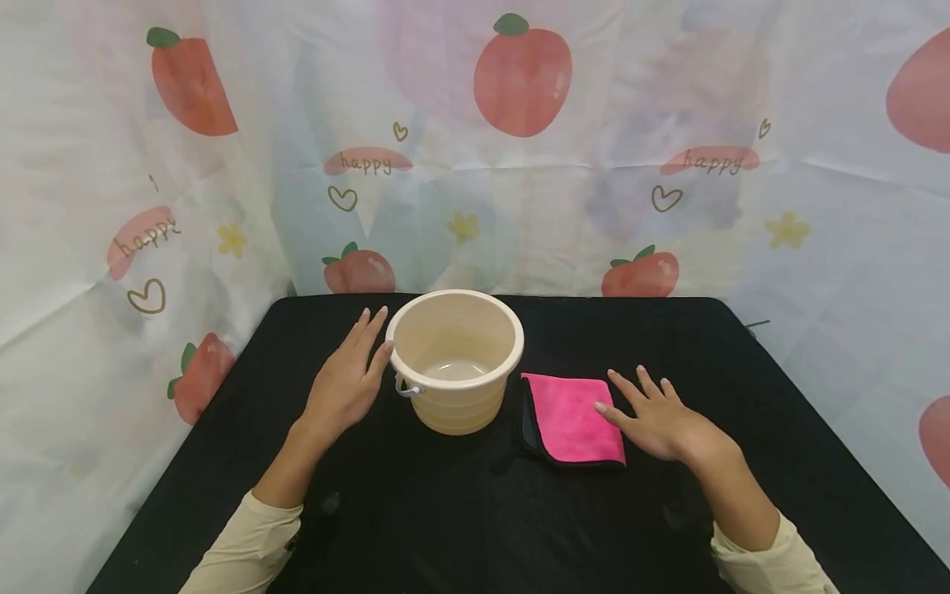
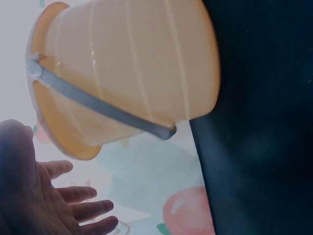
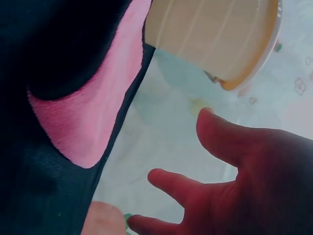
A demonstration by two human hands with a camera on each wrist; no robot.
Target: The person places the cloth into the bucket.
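Observation:
A cream plastic bucket [image 1: 456, 404] stands upright on the black table, its grey handle [image 2: 105, 108] hanging down the side in the left wrist view. My left hand [image 1: 347, 381] is at the bucket's left with fingers extended, the thumb overlapping the rim in the head view. Right of the bucket lies a folded pink cloth [image 1: 575, 417] with black edging. My right hand [image 1: 656, 419] hovers by the cloth's right side, fingers spread, its thumb over the cloth's edge in the head view. Nothing is held in either hand.
The black-covered table [image 1: 460, 528] reaches back to a hanging curtain [image 1: 445, 99] printed with fruit, hearts and lettering. More of this curtain hangs along the left and right sides.

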